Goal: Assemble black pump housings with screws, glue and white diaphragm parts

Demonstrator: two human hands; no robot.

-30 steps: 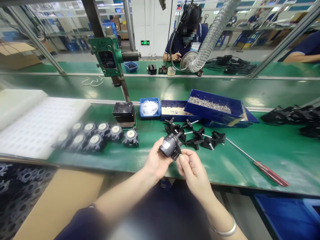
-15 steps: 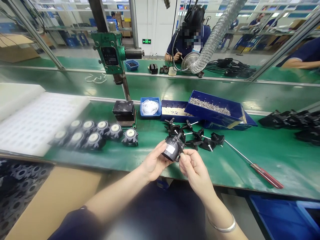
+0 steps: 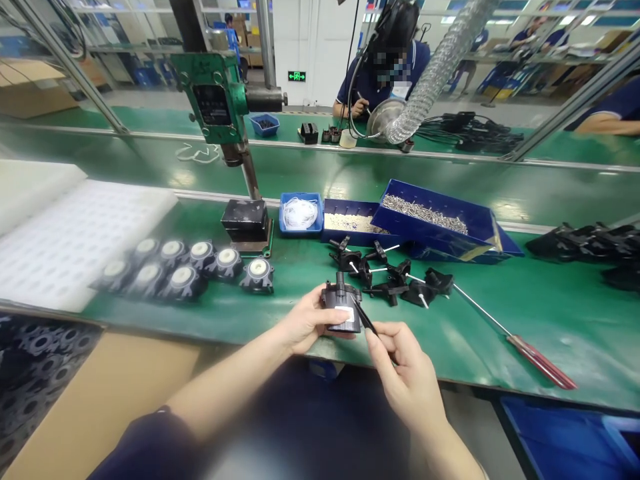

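Observation:
My left hand (image 3: 307, 323) is closed around a black cylindrical plastic housing (image 3: 329, 301) with a white label and a spout pointing up. In my right hand (image 3: 403, 360) is a pair of slim black tweezers (image 3: 367, 318), pinched between thumb and fingers. Their tips are at the right side of the housing; whether they touch it I cannot tell. Just beyond, several black plastic parts (image 3: 395, 291) with white sticks in them lie on the green bench (image 3: 280, 320). A long screwdriver (image 3: 540, 360) with a red handle lies to the right.
Several black parts with cream discs (image 3: 258, 268) stand at left, before a white foam sheet (image 3: 100, 207). A green press (image 3: 215, 100) rises over a black block (image 3: 245, 220). Blue bins hold white strands (image 3: 300, 213), small pale pieces (image 3: 350, 223) and metal screws (image 3: 425, 213). A person (image 3: 383, 73) sits opposite.
My left hand has turned the housing from tilted to upright, spout up. My right hand has moved slightly right and down, away from the housing, and the tweezers now show clearly.

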